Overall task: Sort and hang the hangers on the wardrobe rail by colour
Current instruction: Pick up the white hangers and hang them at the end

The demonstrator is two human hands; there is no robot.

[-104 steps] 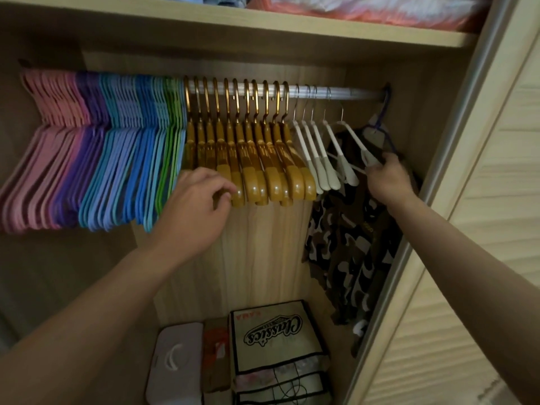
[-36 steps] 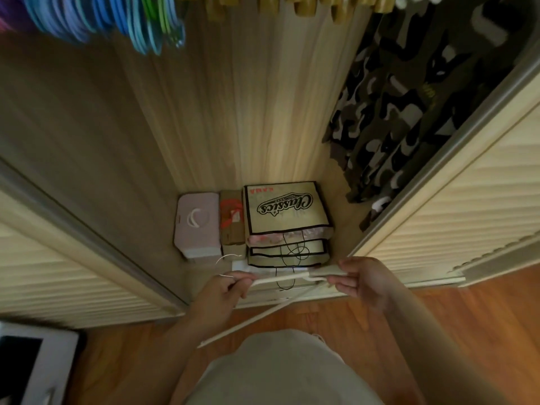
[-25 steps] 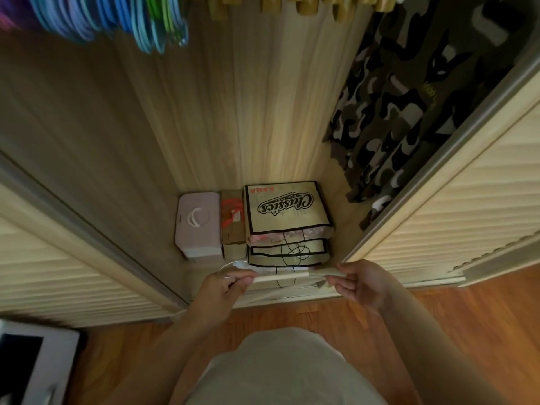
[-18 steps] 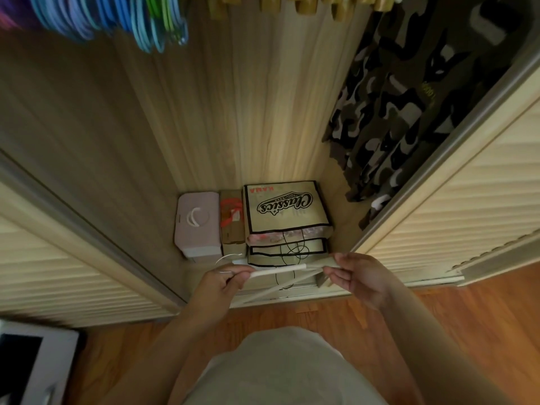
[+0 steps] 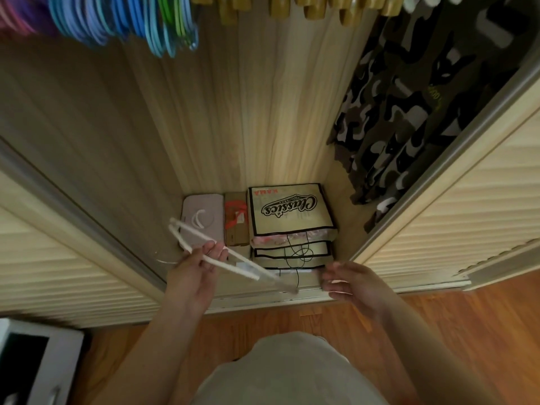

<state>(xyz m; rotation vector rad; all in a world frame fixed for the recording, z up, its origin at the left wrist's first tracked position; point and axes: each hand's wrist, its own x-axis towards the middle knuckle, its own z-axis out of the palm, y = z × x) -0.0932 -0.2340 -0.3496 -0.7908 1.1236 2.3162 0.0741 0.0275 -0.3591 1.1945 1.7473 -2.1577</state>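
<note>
**One white hanger pinched low at the wardrobe opening**

Many hangers hang along the top edge of the frame: pink and purple ones (image 5: 17,19) at the upper left, then blue ones (image 5: 96,21), a few green ones (image 5: 175,13) and gold-coloured ones (image 5: 315,7) towards the centre. Lower down, left of centre, the left hand (image 5: 195,276) pinches a white hanger (image 5: 216,258) between thumb and fingers; the hanger slants from upper left down to lower right, in front of the wardrobe floor. A pale case (image 5: 201,220), a brown box (image 5: 236,220) and a stack of printed bags (image 5: 289,211) stand behind it. Right of centre, the right hand (image 5: 353,283) is spread and relaxed, holding nothing, just beyond the hanger's lower tip. A camouflage garment (image 5: 409,118) hangs at the upper right.
</note>
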